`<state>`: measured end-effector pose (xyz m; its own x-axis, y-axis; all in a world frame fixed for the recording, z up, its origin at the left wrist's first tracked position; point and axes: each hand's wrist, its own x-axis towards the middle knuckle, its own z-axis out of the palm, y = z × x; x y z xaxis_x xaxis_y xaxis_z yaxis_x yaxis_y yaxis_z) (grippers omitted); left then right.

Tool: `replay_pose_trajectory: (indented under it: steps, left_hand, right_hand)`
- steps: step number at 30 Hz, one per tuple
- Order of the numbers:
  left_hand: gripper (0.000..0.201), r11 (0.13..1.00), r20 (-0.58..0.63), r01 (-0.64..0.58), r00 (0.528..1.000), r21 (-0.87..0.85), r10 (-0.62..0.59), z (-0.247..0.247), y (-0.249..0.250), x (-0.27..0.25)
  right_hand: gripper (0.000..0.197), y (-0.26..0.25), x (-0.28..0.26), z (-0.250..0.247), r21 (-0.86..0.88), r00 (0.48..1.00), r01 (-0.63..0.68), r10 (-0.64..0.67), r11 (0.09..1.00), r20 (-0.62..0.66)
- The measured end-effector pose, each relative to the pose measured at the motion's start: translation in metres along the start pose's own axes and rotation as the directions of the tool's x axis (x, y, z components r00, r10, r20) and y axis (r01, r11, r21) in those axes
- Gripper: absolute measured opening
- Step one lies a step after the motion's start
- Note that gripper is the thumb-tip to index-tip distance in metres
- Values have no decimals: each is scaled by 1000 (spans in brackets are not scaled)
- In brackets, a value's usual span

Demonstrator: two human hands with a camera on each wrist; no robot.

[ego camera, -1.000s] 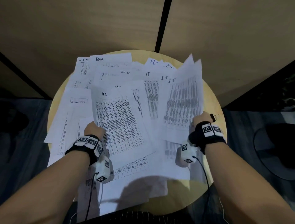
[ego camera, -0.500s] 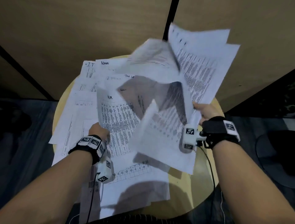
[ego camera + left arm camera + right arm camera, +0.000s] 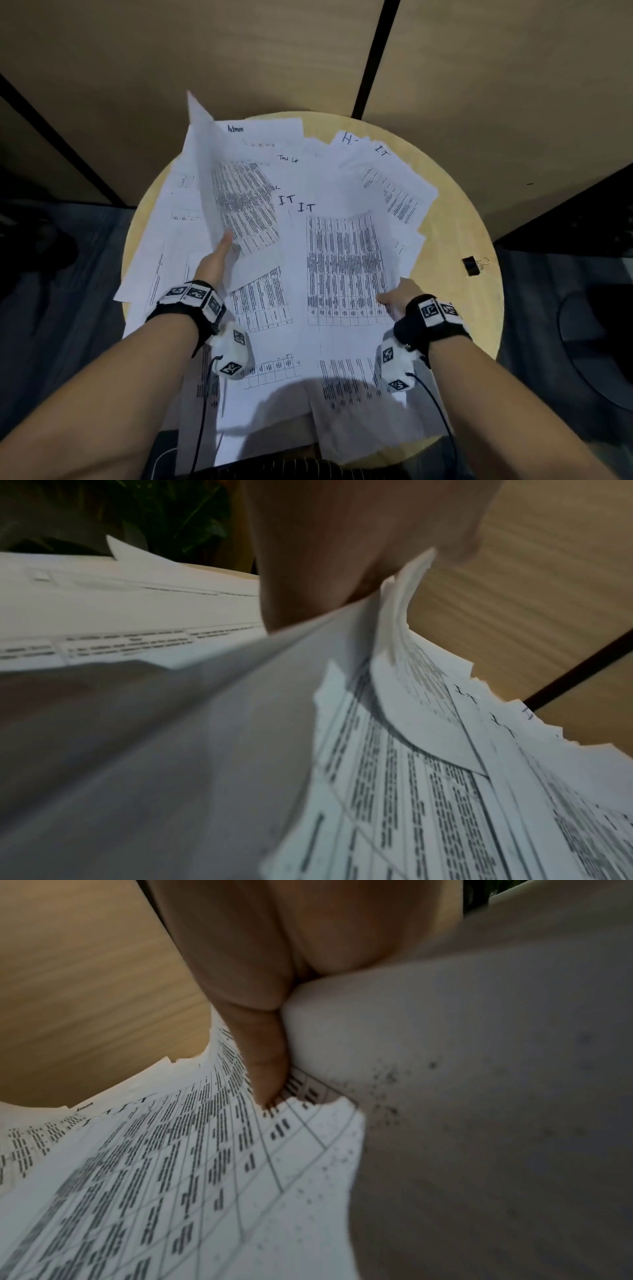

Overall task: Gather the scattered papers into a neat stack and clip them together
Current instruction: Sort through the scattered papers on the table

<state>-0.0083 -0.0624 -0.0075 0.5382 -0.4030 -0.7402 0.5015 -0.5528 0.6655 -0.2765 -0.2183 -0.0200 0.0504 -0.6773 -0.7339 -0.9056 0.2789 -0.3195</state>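
Note:
Several printed white papers (image 3: 260, 301) lie scattered over a round wooden table (image 3: 455, 212). My left hand (image 3: 219, 255) pinches a few sheets (image 3: 236, 192) at their lower edge and holds them tilted up on the left side of the pile. In the left wrist view the left hand (image 3: 342, 547) sits on top of those curled sheets (image 3: 205, 723). My right hand (image 3: 399, 296) grips the near right corner of a bundle marked "IT" (image 3: 342, 260), which lies on the pile. Its thumb (image 3: 263, 1053) presses on the top sheet (image 3: 171, 1177). A black binder clip (image 3: 471, 266) rests on bare table at the right.
Wooden wall panels (image 3: 205, 51) rise just behind the table. Some papers overhang the near table edge (image 3: 359, 428) toward my body. Dark floor surrounds the table, with a dark round base (image 3: 599, 342) at the right. Wrist cables hang below both arms.
My right hand has brought its raised bundle down from the upper right onto the pile. My left hand has lifted its sheets up and to the left.

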Motion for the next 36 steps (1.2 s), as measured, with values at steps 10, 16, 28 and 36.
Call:
replay_pose_trajectory:
  steps: [10, 16, 28, 36]
  left_hand:
    - [40, 857, 12, -85, 996, 509, 92, -7, -2, 6]
    - [38, 839, 142, -97, 990, 535, 24, -13, -5, 4]
    - [39, 819, 15, -170, 981, 548, 194, -8, -13, 4]
    - [73, 1000, 113, -9, 994, 25, 6, -1, -13, 3]
  right_hand:
    - [52, 2, 11, -39, 474, 964, 124, 8, 872, -266]
    - [51, -19, 11, -39, 657, 972, 185, -38, 731, -232]
    - [22, -59, -4, 5, 137, 985, 139, -122, 981, -122]
    - [67, -53, -18, 61, 25, 992, 110, -111, 994, 59]
